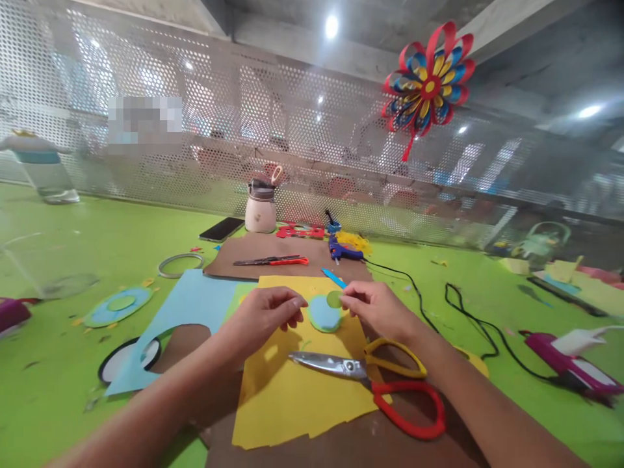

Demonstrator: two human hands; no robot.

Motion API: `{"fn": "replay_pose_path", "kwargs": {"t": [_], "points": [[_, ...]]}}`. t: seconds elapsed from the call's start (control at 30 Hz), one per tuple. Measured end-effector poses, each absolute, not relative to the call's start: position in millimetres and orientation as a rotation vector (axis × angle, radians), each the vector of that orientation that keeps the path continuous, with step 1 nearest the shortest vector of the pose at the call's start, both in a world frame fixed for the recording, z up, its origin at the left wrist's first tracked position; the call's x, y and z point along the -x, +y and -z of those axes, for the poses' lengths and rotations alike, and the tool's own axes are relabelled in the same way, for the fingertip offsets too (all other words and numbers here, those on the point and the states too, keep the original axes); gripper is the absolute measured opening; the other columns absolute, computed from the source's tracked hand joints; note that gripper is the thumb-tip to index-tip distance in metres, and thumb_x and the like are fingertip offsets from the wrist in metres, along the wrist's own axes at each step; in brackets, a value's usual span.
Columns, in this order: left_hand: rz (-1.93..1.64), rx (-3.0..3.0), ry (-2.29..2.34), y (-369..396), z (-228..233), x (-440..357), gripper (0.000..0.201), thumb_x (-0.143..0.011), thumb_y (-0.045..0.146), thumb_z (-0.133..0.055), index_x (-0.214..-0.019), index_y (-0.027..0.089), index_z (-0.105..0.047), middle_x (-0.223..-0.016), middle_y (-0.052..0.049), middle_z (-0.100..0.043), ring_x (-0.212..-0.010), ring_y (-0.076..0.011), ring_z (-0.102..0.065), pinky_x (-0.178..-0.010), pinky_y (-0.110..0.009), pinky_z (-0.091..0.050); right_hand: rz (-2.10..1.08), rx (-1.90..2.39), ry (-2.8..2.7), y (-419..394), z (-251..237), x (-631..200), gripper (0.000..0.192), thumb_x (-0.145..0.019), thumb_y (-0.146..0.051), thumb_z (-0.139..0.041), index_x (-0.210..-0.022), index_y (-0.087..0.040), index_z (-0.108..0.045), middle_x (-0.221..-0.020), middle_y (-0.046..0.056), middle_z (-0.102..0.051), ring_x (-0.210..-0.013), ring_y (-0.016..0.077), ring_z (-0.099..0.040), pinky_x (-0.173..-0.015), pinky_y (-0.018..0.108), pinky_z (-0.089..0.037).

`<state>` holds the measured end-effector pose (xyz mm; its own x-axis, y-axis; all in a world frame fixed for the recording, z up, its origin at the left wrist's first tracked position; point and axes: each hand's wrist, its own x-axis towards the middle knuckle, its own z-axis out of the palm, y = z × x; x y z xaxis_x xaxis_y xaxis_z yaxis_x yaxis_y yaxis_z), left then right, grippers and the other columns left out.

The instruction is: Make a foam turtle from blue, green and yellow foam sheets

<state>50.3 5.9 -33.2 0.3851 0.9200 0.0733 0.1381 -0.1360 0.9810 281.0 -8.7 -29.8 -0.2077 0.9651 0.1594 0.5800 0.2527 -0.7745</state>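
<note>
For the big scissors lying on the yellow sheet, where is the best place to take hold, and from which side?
Probably by the looped handles: the scissors lie flat, blades closed and pointing left, with yellow and red loops at the right end. The right hand is nearest, so come from the right and above; the yellow sheet beneath gives no obstruction.

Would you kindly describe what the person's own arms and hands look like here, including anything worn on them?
Both forearms are bare, with no sleeves showing. The left hand and right hand wear no gloves, and no rings, watch or bracelets are visible. Nails look short and unpainted.

Both hands (266,315) (375,309) forward, fingertips pinched.
</note>
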Motion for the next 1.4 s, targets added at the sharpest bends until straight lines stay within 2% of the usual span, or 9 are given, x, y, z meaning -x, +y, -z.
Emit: {"fn": "replay_pose_path", "kwargs": {"t": [0.13, 0.4, 0.6, 0.77, 0.97, 1.07, 1.17, 1.23, 1.4], "points": [[-0.929, -1.578, 1.038, 9, 35, -51, 0.021, -0.069, 0.038, -0.066, -0.067, 0.017, -0.071, -0.061, -0.004, -0.067, -0.054, -0.0148, -0.056, -0.055, -0.025, -0.044, -0.845, 1.384, -1.847, -2, 38, -290, 0.020, -0.083, -0.032, -0.057, -0.077, -0.014, -0.063, -0.067, 0.000, -0.060, -0.061, 0.0120, -0.056, -0.060, 0.024, -0.043], [-0.855, -1.416, 0.871, -3, 39, -68, 0.029, -0.067, 0.039, -0.072, -0.082, 0.015, -0.072, -0.069, -0.006, -0.071, -0.065, -0.0179, -0.062, -0.063, -0.028, -0.048, -1.017, 1.273, -1.849, -22, 39, -262, 0.020, -0.085, -0.032, -0.057, -0.076, -0.015, -0.064, -0.065, 0.000, -0.061, -0.057, 0.0109, -0.054, -0.057, 0.023, -0.041], [-0.803, -1.507, 1.002, -1, 33, -69, 0.023, -0.067, 0.039, -0.069, -0.064, 0.017, -0.068, -0.056, -0.004, -0.066, -0.053, -0.0149, -0.056, -0.056, -0.025, -0.042, -0.807, 1.323, -1.912, -15, 36, -272, 0.024, -0.084, -0.036, -0.057, -0.083, -0.015, -0.069, -0.070, 0.002, -0.065, -0.060, 0.0123, -0.057, -0.058, 0.024, -0.044], [-0.649, -1.792, 0.999, 5, 22, -64, 0.011, -0.066, 0.028, -0.064, -0.067, 0.019, -0.070, -0.067, -0.003, -0.069, -0.063, -0.0188, -0.061, -0.061, -0.027, -0.044, -0.546, 1.512, -1.784, 16, 29, -317, 0.035, -0.090, -0.038, -0.044, -0.089, -0.010, -0.066, -0.072, 0.007, -0.066, -0.059, 0.0131, -0.058, -0.055, 0.023, -0.045], [-0.596, -2.076, 0.975, -2, 28, -63, 0.019, -0.068, 0.023, -0.056, -0.077, 0.021, -0.073, -0.081, -0.004, -0.072, -0.071, -0.0202, -0.062, -0.065, -0.026, -0.045, -0.311, 1.696, -1.937, 41, 35, -328, 0.023, -0.081, -0.030, -0.057, -0.072, -0.013, -0.071, -0.069, 0.007, -0.069, -0.065, 0.0162, -0.059, -0.060, 0.025, -0.039], [-0.591, -2.091, 1.000, 2, 38, -55, 0.020, -0.071, 0.023, -0.052, -0.077, 0.019, -0.071, -0.078, -0.004, -0.071, -0.072, -0.0206, -0.063, -0.065, -0.027, -0.044, -0.255, 1.788, -2.010, 42, 40, -316, 0.024, -0.079, -0.031, -0.060, -0.066, -0.014, -0.071, -0.065, 0.007, -0.069, -0.061, 0.0164, -0.058, -0.056, 0.025, -0.034], [-0.612, -2.038, 1.048, 10, 47, -48, 0.021, -0.071, 0.024, -0.051, -0.080, 0.019, -0.069, -0.076, -0.004, -0.071, -0.070, -0.0210, -0.062, -0.063, -0.027, -0.044, -0.193, 1.865, -2.014, 34, 46, -305, 0.026, -0.084, -0.033, -0.055, -0.073, -0.015, -0.072, -0.072, 0.009, -0.071, -0.065, 0.0172, -0.059, -0.056, 0.026, -0.033], [-0.628, -2.012, 1.084, 14, 50, -46, 0.019, -0.071, 0.025, -0.051, -0.079, 0.019, -0.068, -0.078, -0.004, -0.071, -0.070, -0.0210, -0.062, -0.063, -0.027, -0.044, -0.163, 1.885, -2.015, 25, 48, -298, 0.029, -0.087, -0.034, -0.050, -0.079, -0.016, -0.072, -0.078, 0.010, -0.072, -0.069, 0.0180, -0.060, -0.058, 0.026, -0.033], [-0.605, -2.121, 1.184, 16, 55, -49, 0.020, -0.073, 0.026, -0.050, -0.080, 0.020, -0.067, -0.089, -0.005, -0.071, -0.074, -0.0210, -0.061, -0.066, -0.028, -0.043, -0.227, 1.889, -2.089, 10, 57, -285, 0.031, -0.088, -0.036, -0.052, -0.074, -0.018, -0.073, -0.073, 0.007, -0.072, -0.065, 0.0173, -0.061, -0.057, 0.025, -0.032]]}}
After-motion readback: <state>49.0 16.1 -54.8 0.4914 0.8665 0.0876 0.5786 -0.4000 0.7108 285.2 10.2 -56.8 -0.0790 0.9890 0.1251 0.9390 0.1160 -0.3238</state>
